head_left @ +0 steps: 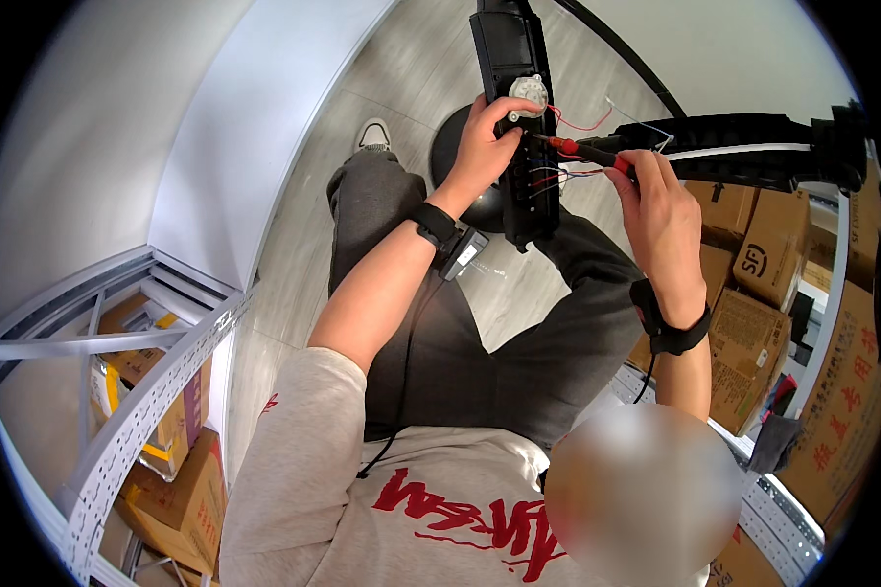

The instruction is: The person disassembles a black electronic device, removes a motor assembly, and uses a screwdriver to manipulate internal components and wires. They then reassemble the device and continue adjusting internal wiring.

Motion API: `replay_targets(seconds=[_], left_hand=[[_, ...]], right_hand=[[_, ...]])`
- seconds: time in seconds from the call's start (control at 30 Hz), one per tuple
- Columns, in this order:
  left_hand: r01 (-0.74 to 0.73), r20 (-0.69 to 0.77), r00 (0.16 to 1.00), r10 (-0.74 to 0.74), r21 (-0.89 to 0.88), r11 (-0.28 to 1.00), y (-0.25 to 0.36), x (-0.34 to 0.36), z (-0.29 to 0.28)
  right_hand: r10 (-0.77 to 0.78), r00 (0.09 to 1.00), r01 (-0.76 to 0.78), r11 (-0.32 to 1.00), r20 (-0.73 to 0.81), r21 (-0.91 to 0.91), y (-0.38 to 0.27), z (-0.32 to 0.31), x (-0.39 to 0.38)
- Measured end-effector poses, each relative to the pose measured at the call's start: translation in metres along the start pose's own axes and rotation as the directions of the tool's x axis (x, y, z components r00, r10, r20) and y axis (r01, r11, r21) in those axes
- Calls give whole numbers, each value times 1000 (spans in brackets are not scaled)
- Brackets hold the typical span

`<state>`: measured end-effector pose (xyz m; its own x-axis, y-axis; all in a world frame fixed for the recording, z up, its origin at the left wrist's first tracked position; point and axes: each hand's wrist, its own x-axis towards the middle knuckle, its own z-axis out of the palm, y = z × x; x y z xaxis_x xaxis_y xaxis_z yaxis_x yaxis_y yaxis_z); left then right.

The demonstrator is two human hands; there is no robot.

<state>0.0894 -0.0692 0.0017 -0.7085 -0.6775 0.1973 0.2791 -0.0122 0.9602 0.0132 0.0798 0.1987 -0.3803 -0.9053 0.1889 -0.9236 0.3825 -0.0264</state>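
A long black plastic housing [519, 210] stands out in front of my legs, its open side showing. On it sits a round white part [529, 95], which looks like a small motor or gear unit. My left hand [482, 147] grips the housing, index finger on the white part and thumb just below. In my right hand [664, 210] is a red-and-black screwdriver [595, 153], its tip pointing left into the housing below the white part. Red, blue and white wires [570, 174] run out from the housing beneath the screwdriver.
A second black arm-like piece [744, 147] extends to the right, with thin wires [607, 117] between. A black round base [447, 147] stands behind the housing. Cardboard boxes [754, 342] fill the right side; a metal shelf [137, 421] holding more boxes is at left.
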Motion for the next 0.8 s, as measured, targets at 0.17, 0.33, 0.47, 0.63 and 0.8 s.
replay_targets(seconds=[0.17,0.33,0.47,0.63,0.8], left_hand=[[-12,0,1000,12,56,998,-1,0,-2],[-8,1,1000,8,23,1000,2,0,-1],[-7,-5,1000,7,8,1000,0,-1,0],[-18,-1,1000,18,34,999,-5,0,0],[-31,-1,1000,31,13,999,-3,0,1]], right_hand=[[125,988,-116,988,89,-100,1,1,4],[191,973,-186,981,127,-51,6,2,2],[150,988,-155,982,47,112,0,2,-1],[16,1000,-15,998,-11,65,-4,2,-2],[47,999,-46,998,16,-51,-6,2,-1]])
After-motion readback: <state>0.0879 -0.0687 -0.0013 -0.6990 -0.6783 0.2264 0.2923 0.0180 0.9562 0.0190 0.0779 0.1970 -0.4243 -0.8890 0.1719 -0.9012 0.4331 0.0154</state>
